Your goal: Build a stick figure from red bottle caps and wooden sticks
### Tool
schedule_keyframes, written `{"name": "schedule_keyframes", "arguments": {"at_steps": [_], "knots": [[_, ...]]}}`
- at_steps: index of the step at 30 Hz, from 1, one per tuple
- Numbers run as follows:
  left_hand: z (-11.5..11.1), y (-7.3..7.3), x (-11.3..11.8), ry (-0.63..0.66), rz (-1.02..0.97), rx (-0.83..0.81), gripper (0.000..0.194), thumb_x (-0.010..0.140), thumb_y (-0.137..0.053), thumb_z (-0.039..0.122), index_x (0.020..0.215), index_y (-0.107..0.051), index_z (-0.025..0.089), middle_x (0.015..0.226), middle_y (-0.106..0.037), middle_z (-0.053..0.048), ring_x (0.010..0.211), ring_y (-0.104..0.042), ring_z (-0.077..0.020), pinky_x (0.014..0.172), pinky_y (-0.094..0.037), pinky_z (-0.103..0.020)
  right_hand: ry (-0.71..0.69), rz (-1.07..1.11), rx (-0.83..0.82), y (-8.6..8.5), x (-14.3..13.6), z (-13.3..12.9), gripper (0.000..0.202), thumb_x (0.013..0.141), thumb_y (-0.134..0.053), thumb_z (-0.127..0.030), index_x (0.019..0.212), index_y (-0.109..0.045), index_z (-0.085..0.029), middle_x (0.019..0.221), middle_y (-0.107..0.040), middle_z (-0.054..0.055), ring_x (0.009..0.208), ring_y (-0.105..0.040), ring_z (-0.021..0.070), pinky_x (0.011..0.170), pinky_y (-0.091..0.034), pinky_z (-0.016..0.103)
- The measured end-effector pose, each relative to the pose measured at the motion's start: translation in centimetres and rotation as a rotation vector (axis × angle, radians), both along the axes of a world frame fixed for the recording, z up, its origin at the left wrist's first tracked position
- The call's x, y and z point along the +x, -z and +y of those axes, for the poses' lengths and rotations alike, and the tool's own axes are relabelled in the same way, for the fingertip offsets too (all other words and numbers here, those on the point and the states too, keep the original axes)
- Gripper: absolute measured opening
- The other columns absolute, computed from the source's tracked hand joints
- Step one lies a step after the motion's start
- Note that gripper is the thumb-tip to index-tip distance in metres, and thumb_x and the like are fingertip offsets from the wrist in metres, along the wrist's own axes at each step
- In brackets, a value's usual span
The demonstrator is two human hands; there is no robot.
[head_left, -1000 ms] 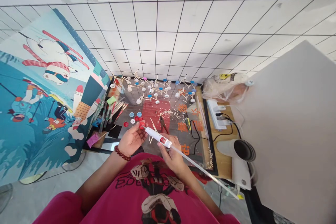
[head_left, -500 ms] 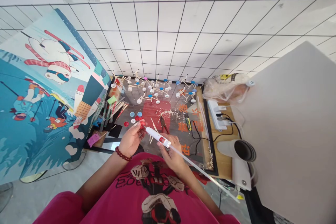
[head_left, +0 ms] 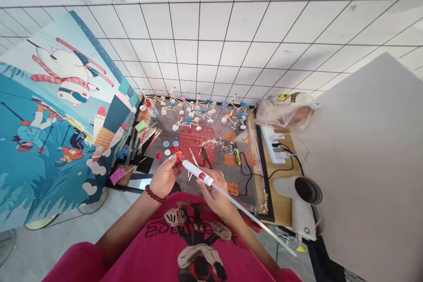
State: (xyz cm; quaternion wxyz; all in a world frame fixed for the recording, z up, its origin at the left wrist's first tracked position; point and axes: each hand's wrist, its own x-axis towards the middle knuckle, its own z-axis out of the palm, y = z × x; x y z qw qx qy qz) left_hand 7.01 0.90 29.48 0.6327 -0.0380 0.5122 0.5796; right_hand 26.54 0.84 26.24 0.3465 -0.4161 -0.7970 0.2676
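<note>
A small red cap [head_left: 179, 155] is pinched in the fingertips of my left hand [head_left: 165, 176], which has a beaded bracelet at the wrist. My right hand [head_left: 215, 191] grips a white glue gun [head_left: 197, 172], with a long clear glue stick [head_left: 254, 218] trailing from its back end toward the lower right. The gun's nozzle is at the red cap; whether they touch is too small to tell. Red, blue and white caps [head_left: 167, 152] lie just beyond my left hand. Pliers [head_left: 206, 157] and thin wooden sticks [head_left: 193, 157] rest beyond the gun.
Several stick-and-cap models [head_left: 203, 112] stand along the table's back edge. Bundled sticks [head_left: 148, 137] lie left, beside a picture board [head_left: 62, 128]. A yellow cutter [head_left: 237, 156], power strip [head_left: 275, 145], plastic bag [head_left: 284, 112] and stacked cups [head_left: 306, 189] are on the right.
The glue gun and the trailing glue stick have shifted slightly left. My right hand has moved a little with them, while my left hand stays nearly in place.
</note>
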Motion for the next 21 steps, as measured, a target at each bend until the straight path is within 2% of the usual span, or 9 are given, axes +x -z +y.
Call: {"name": "schedule_keyframes", "arguments": {"at_steps": [10, 16, 21], "knots": [[0.0, 0.1, 0.3, -0.035, 0.04, 0.004, 0.012, 0.091, -0.065, 0.022, 0.097, -0.074, 0.016, 0.092, -0.074, -0.004, 0.076, -0.064, -0.0127, 0.067, -0.052, -0.024, -0.033, -0.03, 0.008, 0.2, -0.1, 0.0, 0.029, 0.099, -0.048, -0.033, 0.124, -0.058, -0.022, 0.111, -0.072, 0.009, 0.093, -0.066, 0.0246, 0.081, -0.045, 0.039], [-0.3, 0.8, 0.5, -0.051, 0.105, 0.034, 0.009, 0.082, -0.076, 0.023, 0.089, -0.076, 0.017, 0.093, -0.075, -0.003, 0.078, -0.064, -0.0122, 0.068, -0.05, -0.023, -0.029, -0.017, -0.027, 0.1, 0.1, 0.1, 0.03, 0.101, -0.045, -0.035, 0.124, -0.058, -0.021, 0.112, -0.072, 0.009, 0.096, -0.065, 0.0246, 0.083, -0.045, 0.04], [-0.5, 1.2, 0.5, -0.072, 0.133, 0.047, 0.013, 0.074, -0.08, 0.015, 0.087, -0.076, 0.014, 0.093, -0.076, -0.006, 0.079, -0.066, -0.0122, 0.07, -0.05, -0.022, -0.013, 0.011, -0.062, 0.8, 0.1, 0.0, 0.03, 0.101, -0.045, -0.035, 0.122, -0.06, -0.022, 0.11, -0.072, 0.01, 0.098, -0.065, 0.0253, 0.086, -0.046, 0.04]]}}
